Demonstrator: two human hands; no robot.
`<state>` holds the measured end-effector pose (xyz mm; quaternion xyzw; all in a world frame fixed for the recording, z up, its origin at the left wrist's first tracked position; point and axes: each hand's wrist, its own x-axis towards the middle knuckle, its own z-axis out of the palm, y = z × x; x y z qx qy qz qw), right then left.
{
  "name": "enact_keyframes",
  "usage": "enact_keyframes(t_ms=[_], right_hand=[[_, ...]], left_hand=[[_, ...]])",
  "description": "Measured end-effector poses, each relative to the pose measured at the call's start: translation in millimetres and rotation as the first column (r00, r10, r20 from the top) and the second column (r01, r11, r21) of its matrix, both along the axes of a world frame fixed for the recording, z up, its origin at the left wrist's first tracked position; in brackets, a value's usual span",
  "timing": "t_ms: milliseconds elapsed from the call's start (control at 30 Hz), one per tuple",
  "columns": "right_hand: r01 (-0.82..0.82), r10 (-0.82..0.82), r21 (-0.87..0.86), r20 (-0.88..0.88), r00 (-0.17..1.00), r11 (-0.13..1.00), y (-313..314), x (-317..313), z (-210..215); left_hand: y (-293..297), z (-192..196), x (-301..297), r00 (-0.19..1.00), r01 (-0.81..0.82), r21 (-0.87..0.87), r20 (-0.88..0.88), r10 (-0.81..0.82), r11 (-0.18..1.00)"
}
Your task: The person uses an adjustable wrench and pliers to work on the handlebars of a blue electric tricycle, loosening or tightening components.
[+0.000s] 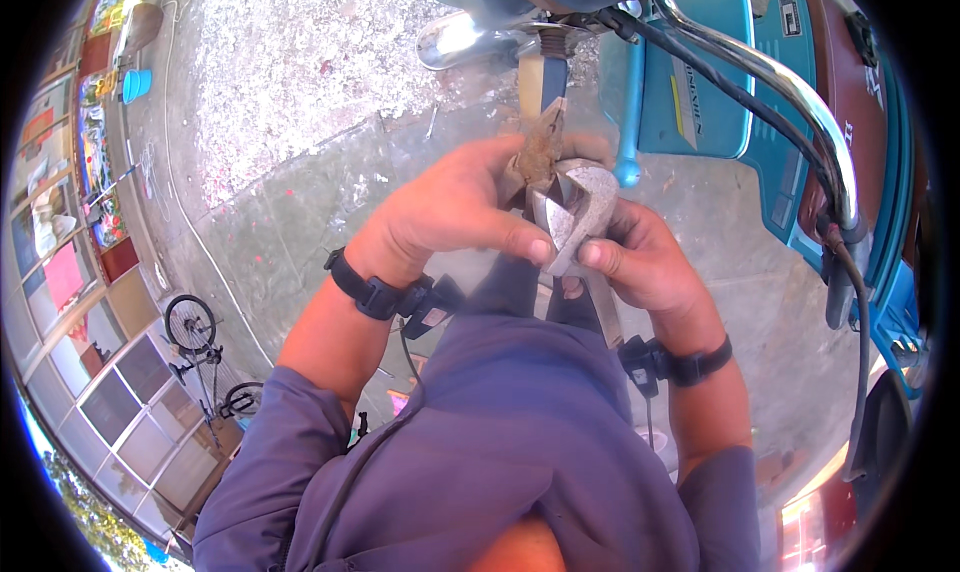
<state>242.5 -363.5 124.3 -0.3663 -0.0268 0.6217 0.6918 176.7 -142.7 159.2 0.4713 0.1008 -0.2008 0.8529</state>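
From the head camera, your left hand (455, 207) and right hand (640, 262) both pinch a wrench (575, 217), thumbs pressed on its grey head, held in front of your chest. Rusty pliers (543, 147) poke up just behind it, between your fingers. A teal scooter (700, 92) with a chrome handlebar (790, 92) stands ahead; a bicycle (205, 357) lies well off left.

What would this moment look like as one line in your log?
left hand: grips adjustable wrench | right hand: thumb on wrench jaw | rusty pliers: by wrench head | chrome handlebar: of teal scooter, at right
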Motion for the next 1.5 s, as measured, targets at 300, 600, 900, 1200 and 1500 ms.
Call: enact_keyframes(t_ms=[300,600,900,1200,1500], right_hand=[[-0.034,0.027,-0.098,-0.079,0.997,0.995,4,-3,11],[-0.075,0.059,-0.11,-0.145,0.988,0.991,5,-1,16],[-0.052,0.027,-0.145,-0.172,0.985,0.988,8,-9,14],[-0.046,0.023,-0.149,-0.153,0.988,0.988,3,-12,17],[-0.018,-0.006,-0.13,-0.178,0.984,0.991,-1,-17,17]], left_hand=[[8,-10,-2,1.0,0.005,0.03,-0.014,-0.005,1.0],[10,-19,-2,0.999,-0.017,-0.028,-0.029,0.016,0.999],[9,-18,-5,0.998,-0.007,-0.054,-0.057,0.004,0.999],[5,-15,-6,0.999,0.01,-0.017,-0.053,-0.011,1.0],[2,-12,-9,0.999,0.013,-0.006,-0.034,-0.014,1.0]])
